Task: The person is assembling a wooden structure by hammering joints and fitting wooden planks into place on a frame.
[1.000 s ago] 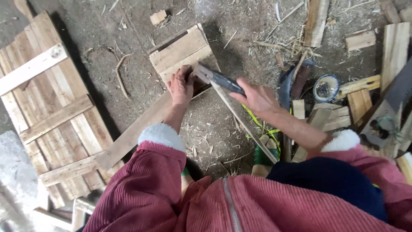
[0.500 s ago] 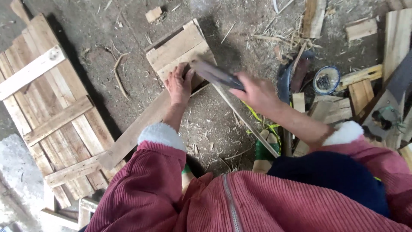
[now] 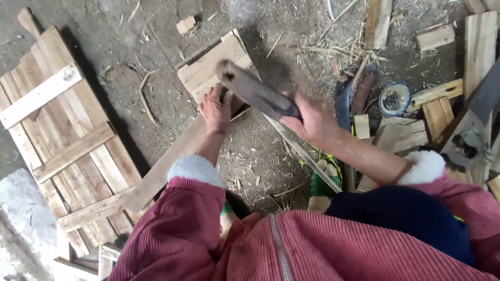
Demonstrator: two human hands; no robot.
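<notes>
We look down from the head camera on a dirt floor strewn with chips and straw. At 2 o'clock a small round bowl [image 3: 395, 98] with a blue rim holds a dark tangle that we read as nails, though single pieces are too small to tell. Just left of it lie a dark curved thing [image 3: 344, 103] and a reddish-brown one [image 3: 364, 88] that we cannot identify. The right hand [image 3: 312, 120], near centre, is closed around the handle of a dark tool [image 3: 255, 92]; the tool is raised, blurred and slanted toward 11 o'clock, and its far end at 11 o'clock is too smeared to show its form, so we cannot say which tool it is. The left hand [image 3: 216, 110] lies flat, fingers spread, gripping nothing, pressing on the near edge of a small slatted panel [image 3: 213, 65] of pale boards at 12 o'clock, where that panel meets a long plank [image 3: 166, 166] running toward 7 o'clock. A thin strip [image 3: 304, 156] runs from beside the panel toward 4 o'clock and passes under the right forearm. A large slatted pallet [image 3: 62, 140] fills the 9 o'clock side, its lower end cut off by the red corduroy sleeve [image 3: 177, 229]. Loose offcuts [image 3: 437, 36] lie at 1 o'clock. A green boot [image 3: 320, 182] at 5 o'clock is partly hidden by the person's body.
</notes>
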